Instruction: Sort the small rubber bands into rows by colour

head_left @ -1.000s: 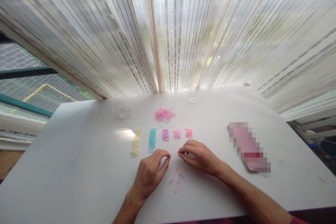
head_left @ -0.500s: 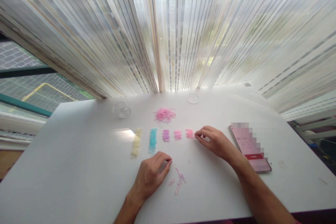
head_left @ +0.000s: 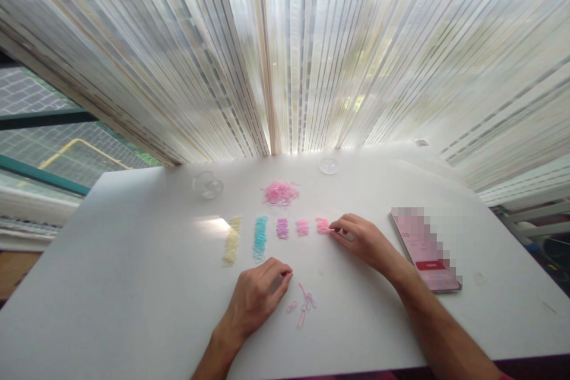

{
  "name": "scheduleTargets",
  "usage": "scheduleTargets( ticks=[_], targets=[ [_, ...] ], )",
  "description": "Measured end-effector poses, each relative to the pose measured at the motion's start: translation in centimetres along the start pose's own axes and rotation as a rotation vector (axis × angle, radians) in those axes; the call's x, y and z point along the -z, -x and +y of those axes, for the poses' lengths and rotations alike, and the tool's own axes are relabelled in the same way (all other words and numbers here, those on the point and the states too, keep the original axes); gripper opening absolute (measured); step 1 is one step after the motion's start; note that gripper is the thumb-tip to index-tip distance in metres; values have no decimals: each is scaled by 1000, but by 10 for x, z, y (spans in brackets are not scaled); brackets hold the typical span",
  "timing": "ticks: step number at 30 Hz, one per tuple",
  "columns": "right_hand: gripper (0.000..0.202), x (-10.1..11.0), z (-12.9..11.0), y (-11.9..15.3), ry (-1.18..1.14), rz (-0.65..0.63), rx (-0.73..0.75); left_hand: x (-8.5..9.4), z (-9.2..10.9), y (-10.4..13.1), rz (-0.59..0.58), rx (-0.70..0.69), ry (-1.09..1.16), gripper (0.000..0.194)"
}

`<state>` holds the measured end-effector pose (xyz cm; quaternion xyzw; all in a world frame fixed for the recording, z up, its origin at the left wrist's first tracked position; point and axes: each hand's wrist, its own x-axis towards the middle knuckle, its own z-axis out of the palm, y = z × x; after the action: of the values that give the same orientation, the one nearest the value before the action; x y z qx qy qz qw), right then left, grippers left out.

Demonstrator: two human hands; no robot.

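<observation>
Since the R hand (head_left: 361,236) has its fingertips right at the right edge of the coral stack (head_left: 322,225), a light touch matters most, I'd say: thumb & index tips sit close tog., but can't tell if that grip is clamped on a band. Coral stack lies flat on the bench (head_left: 133,285), at the right end of the row, w/ the pale pink stack (head_left: 302,227), purple stack (head_left: 282,228), blue stack (head_left: 260,238) & yellow stack (head_left: 232,241) running off to its left. L hand (head_left: 260,286) is on the near side of the row, thumb & index tips tog., nothing visible btwn them; loose bands (head_left: 301,319) lie near it, to its right. To do this well, keep the R fingertips low & nudge gently, no long sideways drag, b/c thin bands prob. cling to skin & could pull neighbours out of line. Aim for parallel bands, ends level, then part the tips a bit before lifting. Best keep the L hand off the loose bands so they don't scatter.
</observation>
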<state>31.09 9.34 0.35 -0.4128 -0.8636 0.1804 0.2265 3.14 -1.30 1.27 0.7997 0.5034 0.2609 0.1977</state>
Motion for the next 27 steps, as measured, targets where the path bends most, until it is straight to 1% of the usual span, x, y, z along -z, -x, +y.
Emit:
scheduleTargets(
  ticks=[3, 8, 10, 12, 15, 17, 19, 23, 27],
  targets=[
    [13, 3, 0, 0, -3, 20, -14, 3, 2, 2, -52, 14, 19, 13],
    [13, 9, -4, -1, -40, 47, -33, 9, 7, 8, -191, 54, 45, 11],
    [12, 11, -10, -1, -82, 33, -30, 12, 10, 12, -242, 84, 45, 14],
    [10, 11, -19, -2, -136, -8, -11, 15, 12, 15, -272, 114, 37, 16],
    [10, 6, -34, -2, -221, -123, 56, 15, 14, 19, -275, 135, 24, 16],
    [11, 0, -43, -1, -269, -211, 105, 13, 15, 20, -269, 133, 11, 13],
    [11, -7, -49, 0, -279, -271, 140, 10, 15, 21, -267, 127, -6, 11],
    [11, -15, -55, 2, -262, -305, 181, 4, 16, 22, -275, 112, -17, 12],
    [11, -15, -57, 3, -319, -304, 192, 6, 17, 20, -243, 94, -6, 14]
  ],
)
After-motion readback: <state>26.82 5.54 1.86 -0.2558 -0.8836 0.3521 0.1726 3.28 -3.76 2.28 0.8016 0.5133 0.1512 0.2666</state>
